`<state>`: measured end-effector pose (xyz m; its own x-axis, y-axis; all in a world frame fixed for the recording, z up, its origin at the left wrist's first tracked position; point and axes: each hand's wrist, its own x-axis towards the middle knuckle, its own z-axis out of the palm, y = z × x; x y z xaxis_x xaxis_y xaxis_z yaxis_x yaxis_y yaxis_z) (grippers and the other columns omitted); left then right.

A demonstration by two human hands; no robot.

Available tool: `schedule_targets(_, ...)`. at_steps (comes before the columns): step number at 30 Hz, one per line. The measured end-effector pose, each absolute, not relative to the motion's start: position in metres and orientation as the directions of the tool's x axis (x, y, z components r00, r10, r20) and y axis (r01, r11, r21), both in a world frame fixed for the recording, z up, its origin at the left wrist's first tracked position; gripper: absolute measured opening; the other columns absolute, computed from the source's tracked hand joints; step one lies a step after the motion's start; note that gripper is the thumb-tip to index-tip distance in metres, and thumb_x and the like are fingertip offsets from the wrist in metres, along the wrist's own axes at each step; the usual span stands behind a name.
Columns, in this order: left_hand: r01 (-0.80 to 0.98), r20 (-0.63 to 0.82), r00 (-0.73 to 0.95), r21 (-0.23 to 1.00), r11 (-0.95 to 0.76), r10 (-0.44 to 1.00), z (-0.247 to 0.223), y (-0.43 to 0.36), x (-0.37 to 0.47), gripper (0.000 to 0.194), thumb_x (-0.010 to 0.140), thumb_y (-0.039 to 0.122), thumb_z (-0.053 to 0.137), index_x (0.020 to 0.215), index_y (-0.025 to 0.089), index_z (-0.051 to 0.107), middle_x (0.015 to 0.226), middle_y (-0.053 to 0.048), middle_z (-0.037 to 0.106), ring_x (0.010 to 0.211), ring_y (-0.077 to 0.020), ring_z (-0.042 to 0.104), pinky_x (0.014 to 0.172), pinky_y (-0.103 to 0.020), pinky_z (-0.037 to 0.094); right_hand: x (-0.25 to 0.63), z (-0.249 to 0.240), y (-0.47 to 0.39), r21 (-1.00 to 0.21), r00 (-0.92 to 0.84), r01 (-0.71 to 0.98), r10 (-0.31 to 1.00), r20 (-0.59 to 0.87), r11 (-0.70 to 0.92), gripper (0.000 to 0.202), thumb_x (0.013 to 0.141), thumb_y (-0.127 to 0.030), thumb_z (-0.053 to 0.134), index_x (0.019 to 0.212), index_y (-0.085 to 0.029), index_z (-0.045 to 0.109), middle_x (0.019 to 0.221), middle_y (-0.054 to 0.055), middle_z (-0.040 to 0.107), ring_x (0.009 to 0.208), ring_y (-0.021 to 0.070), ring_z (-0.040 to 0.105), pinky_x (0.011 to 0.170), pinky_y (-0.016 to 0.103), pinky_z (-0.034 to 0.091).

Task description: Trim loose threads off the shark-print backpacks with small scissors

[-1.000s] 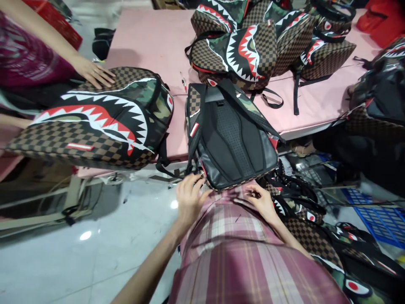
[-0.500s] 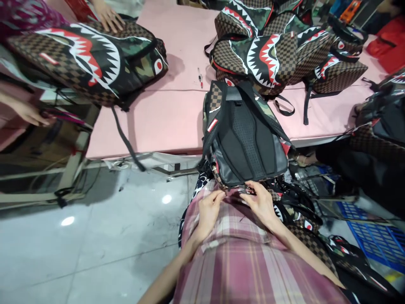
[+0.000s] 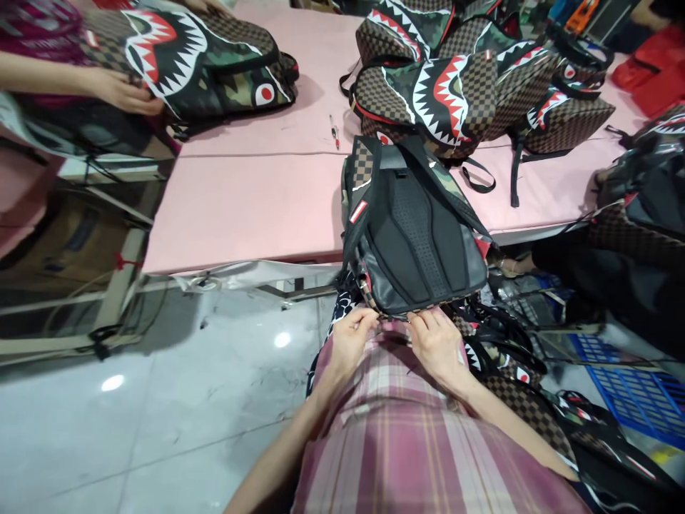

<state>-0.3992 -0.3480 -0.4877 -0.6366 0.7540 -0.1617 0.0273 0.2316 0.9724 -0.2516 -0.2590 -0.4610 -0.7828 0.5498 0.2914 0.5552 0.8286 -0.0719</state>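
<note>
The left hand (image 3: 352, 339) pinches the bottom edge of a backpack (image 3: 414, 228) between thumb and fingers. The right hand (image 3: 435, 344) lies at that same edge, fingers bent; whether it grips there is hard to tell. The backpack rests straps-up on the pink tabletop (image 3: 251, 207), its lower end jutting past the rim. Behind it sit shark-mouth bags (image 3: 447, 103); farther left, a co-worker's hand (image 3: 125, 91) touches another bag (image 3: 219, 61).

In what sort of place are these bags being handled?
Probably a bag workshop or packing room: matching backpacks are piled on a pink table, more bags lie lower down, and a co-worker's hand touches another.
</note>
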Motion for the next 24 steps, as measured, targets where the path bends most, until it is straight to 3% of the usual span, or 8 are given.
schedule_targets(5,-0.044,-0.191,-0.653,0.976,0.215,0.733,-0.490,-0.348,-0.398,0.021,0.078,0.035,0.055,0.068,0.017,0.062,0.064,0.001,0.061,0.063,-0.0120,0.055,0.065,-0.022,0.041,-0.254,-0.456,-0.257,-0.015,-0.833,0.480,0.461,0.305,0.877,0.017,0.086,-0.020,0.051,0.098,-0.017,0.062,0.086,0.006,0.066,0.077,0.0195,0.051,0.064,0.033,0.033)
schedule_targets(12,-0.004,-0.163,-0.630,0.978,0.206,0.760,-0.491,-0.352,-0.392,0.023,0.079,0.034,0.053,0.064,0.018,0.060,0.062,0.002,0.059,0.060,-0.0119,0.053,0.061,-0.022,0.040,-0.263,-0.448,-0.250,0.100,-0.935,0.326,0.305,0.184,0.940,0.021,0.087,-0.015,0.046,0.104,-0.014,0.059,0.083,0.008,0.062,0.075,0.0201,0.049,0.062,0.034,0.030)
schedule_targets(17,0.012,-0.145,-0.629,0.980,0.196,0.763,-0.490,-0.352,-0.389,0.021,0.078,0.030,0.053,0.060,0.019,0.057,0.058,0.003,0.055,0.057,-0.0110,0.051,0.060,-0.022,0.039,-0.270,-0.434,-0.245,0.206,-0.987,0.132,0.109,0.118,0.970,0.018,0.086,-0.011,0.043,0.091,-0.014,0.061,0.081,0.009,0.060,0.072,0.0192,0.048,0.060,0.033,0.028)
schedule_targets(24,-0.005,-0.164,-0.603,0.979,0.202,0.781,-0.489,-0.352,-0.392,0.023,0.077,0.033,0.052,0.060,0.018,0.058,0.058,0.003,0.054,0.056,-0.0109,0.049,0.056,-0.021,0.038,-0.275,-0.431,-0.239,0.187,-0.996,0.046,0.031,0.083,0.981,0.018,0.086,-0.009,0.042,0.083,-0.014,0.058,0.078,0.008,0.059,0.071,0.0194,0.046,0.058,0.033,0.027)
